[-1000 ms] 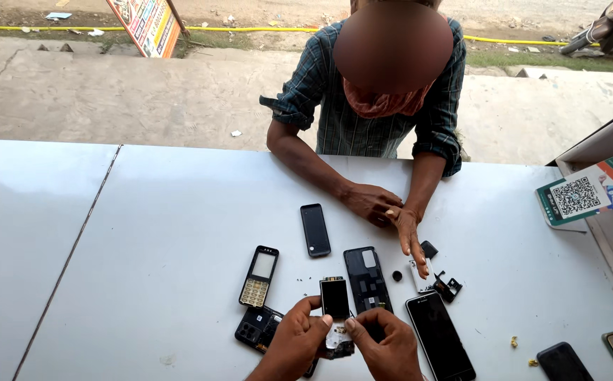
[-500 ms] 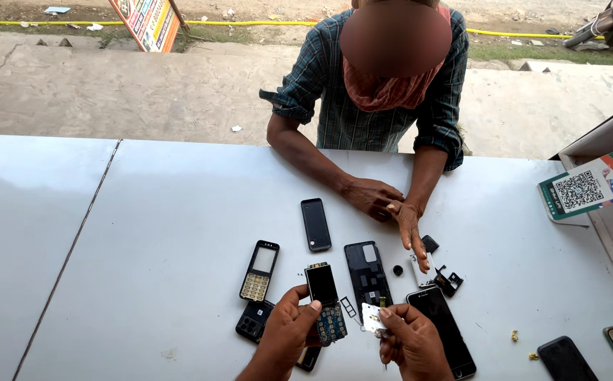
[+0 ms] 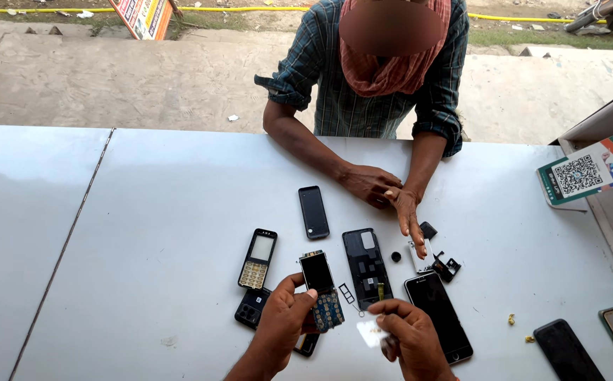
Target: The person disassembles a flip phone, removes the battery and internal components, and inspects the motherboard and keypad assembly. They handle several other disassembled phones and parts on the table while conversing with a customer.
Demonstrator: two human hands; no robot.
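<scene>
Nearest the camera, the left hand grips an opened keypad phone by its lower edge, thumb across the exposed keypad board, holding it just above the white tabletop. The right hand pinches a small white card between thumb and fingertips. The phone looks light but fragile with its cover off, best held by the side edges, clear of the screen; the card is thin and would slip easily. Just beyond lie a small metal tray, a black back cover, a dark smartphone and a keypad front shell. Farther off, another person's hands rest on the tabletop near a small black phone.
</scene>
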